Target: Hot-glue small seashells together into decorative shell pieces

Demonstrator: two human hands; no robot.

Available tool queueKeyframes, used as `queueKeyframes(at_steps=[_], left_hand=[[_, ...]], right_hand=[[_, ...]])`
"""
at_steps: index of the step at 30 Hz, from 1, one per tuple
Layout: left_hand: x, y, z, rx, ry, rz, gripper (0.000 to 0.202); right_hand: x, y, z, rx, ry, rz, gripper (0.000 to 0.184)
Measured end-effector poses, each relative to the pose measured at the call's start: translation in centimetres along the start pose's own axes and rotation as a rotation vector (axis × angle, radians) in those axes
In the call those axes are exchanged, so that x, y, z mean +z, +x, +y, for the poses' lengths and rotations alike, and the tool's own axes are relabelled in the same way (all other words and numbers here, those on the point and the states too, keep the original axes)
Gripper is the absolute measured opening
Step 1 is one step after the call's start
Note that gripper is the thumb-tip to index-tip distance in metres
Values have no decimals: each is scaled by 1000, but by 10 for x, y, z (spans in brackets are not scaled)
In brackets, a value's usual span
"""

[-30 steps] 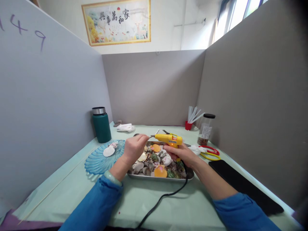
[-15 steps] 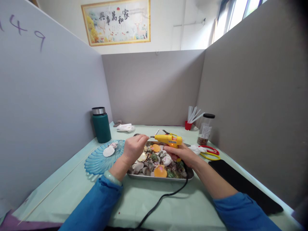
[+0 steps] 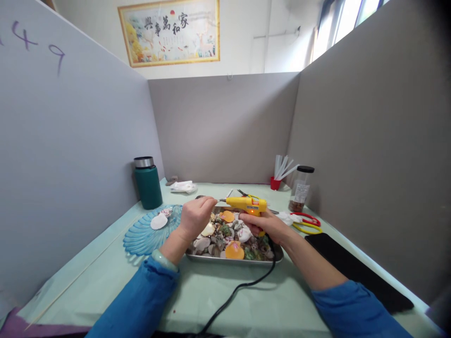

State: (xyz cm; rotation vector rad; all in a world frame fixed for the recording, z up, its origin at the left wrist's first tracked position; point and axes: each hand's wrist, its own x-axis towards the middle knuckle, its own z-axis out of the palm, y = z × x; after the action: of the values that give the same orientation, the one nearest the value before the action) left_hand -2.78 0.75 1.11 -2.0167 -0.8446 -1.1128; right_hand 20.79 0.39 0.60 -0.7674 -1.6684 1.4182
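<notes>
A yellow hot glue gun (image 3: 245,204) is gripped in my right hand (image 3: 265,223), its nozzle pointing left and an orange light glowing on its side. My left hand (image 3: 198,215) is closed in a pinch right at the nozzle tip; whatever its fingers hold is too small or hidden to make out. Below both hands lies a metal tray (image 3: 232,260) filled with seashells, orange, white and green ones among them. To the left, a blue scalloped glass plate (image 3: 141,234) carries a white shell (image 3: 159,221) and a small speckled cluster (image 3: 167,212).
A green bottle (image 3: 148,184) stands back left, near a white plastic bag (image 3: 183,187). Back right are a red cup (image 3: 275,183) of glue sticks and a black-lidded jar (image 3: 301,190). Red-and-yellow-handled scissors (image 3: 307,228) and a black mat (image 3: 355,272) lie right. A black cord (image 3: 237,290) crosses the front.
Almost nothing differs. Both hands and the glue gun keep their places over the tray; the whole view has shifted very slightly.
</notes>
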Motion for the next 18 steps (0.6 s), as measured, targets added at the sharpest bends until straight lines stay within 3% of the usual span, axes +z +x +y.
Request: queueKeyframes(at_steps=[18], left_hand=[[-1,0,0,61,66,11,20]], right_hand=[[1,0,-2,19,-14,-11,31]])
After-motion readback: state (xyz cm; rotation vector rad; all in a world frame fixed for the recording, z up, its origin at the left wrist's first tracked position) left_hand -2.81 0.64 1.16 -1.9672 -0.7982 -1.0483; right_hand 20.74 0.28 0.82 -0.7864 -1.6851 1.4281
